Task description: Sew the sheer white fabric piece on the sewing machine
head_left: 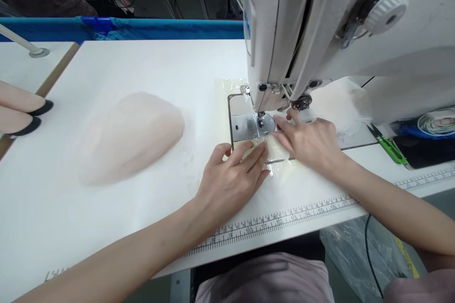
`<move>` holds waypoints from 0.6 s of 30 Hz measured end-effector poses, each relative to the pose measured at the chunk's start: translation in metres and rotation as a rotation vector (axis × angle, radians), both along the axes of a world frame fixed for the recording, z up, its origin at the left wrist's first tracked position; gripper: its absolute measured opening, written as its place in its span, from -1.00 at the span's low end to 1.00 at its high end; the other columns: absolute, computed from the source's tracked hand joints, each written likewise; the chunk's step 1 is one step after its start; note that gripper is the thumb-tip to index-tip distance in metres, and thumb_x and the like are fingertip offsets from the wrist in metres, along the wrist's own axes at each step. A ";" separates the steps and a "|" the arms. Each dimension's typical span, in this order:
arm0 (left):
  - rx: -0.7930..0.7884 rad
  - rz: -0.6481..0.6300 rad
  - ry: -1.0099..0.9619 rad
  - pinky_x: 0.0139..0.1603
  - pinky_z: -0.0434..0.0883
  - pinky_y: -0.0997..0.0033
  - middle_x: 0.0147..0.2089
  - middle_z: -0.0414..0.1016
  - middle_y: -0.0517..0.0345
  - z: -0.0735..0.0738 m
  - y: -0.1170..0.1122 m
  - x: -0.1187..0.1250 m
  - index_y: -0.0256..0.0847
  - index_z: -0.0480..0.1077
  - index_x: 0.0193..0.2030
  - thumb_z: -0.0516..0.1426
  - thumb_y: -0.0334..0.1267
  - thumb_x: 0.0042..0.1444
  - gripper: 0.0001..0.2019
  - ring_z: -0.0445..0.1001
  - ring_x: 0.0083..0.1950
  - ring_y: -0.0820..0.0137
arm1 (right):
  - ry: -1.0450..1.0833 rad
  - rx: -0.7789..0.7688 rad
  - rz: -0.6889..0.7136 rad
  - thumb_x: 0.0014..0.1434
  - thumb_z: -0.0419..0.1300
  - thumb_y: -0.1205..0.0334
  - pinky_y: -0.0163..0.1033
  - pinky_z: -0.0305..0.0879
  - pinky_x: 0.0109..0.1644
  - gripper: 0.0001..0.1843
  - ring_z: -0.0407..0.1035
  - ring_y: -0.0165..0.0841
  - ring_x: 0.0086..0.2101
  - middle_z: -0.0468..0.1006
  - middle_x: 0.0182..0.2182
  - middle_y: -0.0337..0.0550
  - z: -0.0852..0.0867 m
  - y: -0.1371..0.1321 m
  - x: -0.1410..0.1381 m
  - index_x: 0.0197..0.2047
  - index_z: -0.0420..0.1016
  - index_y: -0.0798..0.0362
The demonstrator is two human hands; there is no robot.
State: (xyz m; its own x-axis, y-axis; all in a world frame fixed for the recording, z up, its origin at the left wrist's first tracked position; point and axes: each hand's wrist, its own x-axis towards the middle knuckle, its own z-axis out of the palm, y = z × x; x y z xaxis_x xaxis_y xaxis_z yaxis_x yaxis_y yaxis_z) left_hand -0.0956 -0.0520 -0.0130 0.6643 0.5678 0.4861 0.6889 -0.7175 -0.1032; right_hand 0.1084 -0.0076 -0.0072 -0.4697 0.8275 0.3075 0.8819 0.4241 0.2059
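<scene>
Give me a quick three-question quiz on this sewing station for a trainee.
1. True or false: the left hand and the right hand both press flat on the pale fabric piece at the needle plate.
2. Which tool lies on the table to the right of the right hand? A) green snips B) a red pincushion C) a hammer
3. Fill in: the stack of pale fabric lies to the ___ of the left hand.
Key: 1 true; 2 A; 3 left.
</scene>
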 end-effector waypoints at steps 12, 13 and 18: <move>-0.024 0.075 0.000 -0.13 0.24 0.15 0.09 0.53 0.16 -0.003 0.012 0.004 -0.24 0.45 0.04 0.07 -0.31 0.31 -0.77 0.46 0.09 0.24 | 0.128 0.084 0.287 0.32 0.04 0.34 -0.23 0.28 -0.33 -0.69 0.39 -0.31 -0.16 0.60 -0.02 -0.18 -0.002 -0.019 -0.006 0.03 0.54 0.16; -0.025 0.081 0.005 -0.12 0.24 0.15 0.10 0.53 0.16 -0.002 0.011 0.004 -0.24 0.45 0.05 0.07 -0.30 0.31 -0.76 0.46 0.10 0.24 | 0.108 0.071 0.267 0.34 0.03 0.31 -0.20 0.28 -0.30 -0.68 0.38 -0.29 -0.14 0.58 0.00 -0.17 -0.003 -0.019 -0.008 0.04 0.53 0.19; -0.032 0.092 0.030 -0.10 0.23 0.13 0.11 0.52 0.13 -0.001 0.008 0.003 -0.26 0.46 0.04 0.06 -0.28 0.33 -0.76 0.45 0.12 0.23 | 0.073 0.035 0.225 0.39 -0.03 0.22 -0.10 0.20 -0.18 -0.63 0.36 -0.24 -0.08 0.55 0.05 -0.14 -0.007 -0.014 -0.006 0.06 0.51 0.19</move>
